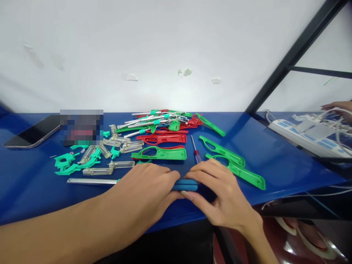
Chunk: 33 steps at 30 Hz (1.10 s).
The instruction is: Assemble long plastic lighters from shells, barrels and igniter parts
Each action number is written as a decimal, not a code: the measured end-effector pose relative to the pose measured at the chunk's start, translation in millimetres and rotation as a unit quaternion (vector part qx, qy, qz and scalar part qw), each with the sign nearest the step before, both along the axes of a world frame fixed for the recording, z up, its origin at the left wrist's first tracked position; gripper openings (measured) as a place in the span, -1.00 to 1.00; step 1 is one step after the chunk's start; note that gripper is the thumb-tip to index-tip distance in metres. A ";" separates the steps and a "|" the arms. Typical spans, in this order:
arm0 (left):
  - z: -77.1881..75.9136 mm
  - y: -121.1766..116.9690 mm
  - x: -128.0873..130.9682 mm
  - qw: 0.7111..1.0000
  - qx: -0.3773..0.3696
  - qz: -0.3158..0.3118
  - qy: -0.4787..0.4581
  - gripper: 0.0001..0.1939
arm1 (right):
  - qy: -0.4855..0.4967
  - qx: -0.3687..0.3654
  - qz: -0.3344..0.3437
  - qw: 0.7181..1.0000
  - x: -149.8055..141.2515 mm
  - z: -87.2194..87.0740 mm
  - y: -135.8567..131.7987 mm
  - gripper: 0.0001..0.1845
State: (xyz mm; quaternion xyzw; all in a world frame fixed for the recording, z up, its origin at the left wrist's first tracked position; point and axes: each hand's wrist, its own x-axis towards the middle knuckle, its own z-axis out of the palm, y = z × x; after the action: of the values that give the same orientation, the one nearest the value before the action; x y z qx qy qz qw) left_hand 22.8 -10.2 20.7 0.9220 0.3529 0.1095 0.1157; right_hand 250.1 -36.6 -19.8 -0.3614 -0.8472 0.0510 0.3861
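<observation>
A blue-handled long-nose lighter (184,184) lies crosswise just over the near edge of the table, its metal tube (92,181) pointing left. My left hand (148,190) is wrapped round the handle from above and hides its middle. At the handle's right end, my right hand (220,190) pinches it between thumb and fingers. A dark seam runs along the visible end of the handle. Just beyond my right fingers lies a screwdriver (196,152) with a clear purple-red handle. Green lighter shell halves (247,175) rest on the table right of that hand.
On the blue table (286,165) lie red shell halves (165,138), clear fuel tanks (97,171), teal plastic parts (66,163) and a pile of metal lighter tubes (148,121). A phone (34,132) is at the left. Another person's hand (338,106) is by white power strips (302,135) at right.
</observation>
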 end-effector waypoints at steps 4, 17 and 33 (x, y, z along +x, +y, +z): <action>-1.9 -6.1 0.1 1.000 -0.001 -0.021 -0.007 -0.64 | -0.035 -0.024 -0.003 0.999 -2.5 -0.2 -1.6 -0.63; 2.1 -15.8 2.7 0.998 0.008 -0.049 0.035 -0.58 | -0.020 -0.029 0.031 0.999 -2.3 0.8 -3.2 -0.39; 2.5 -10.6 0.6 0.999 0.047 -0.013 -0.013 -0.80 | -0.014 0.045 -0.011 0.999 -6.1 -1.5 -5.2 -0.41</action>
State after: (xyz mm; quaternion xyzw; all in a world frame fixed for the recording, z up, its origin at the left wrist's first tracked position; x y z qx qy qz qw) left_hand 23.3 -20.8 23.2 0.9294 0.3341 0.1360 0.0785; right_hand 244.0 -41.7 -21.3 -0.3537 -0.8500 0.0039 0.3904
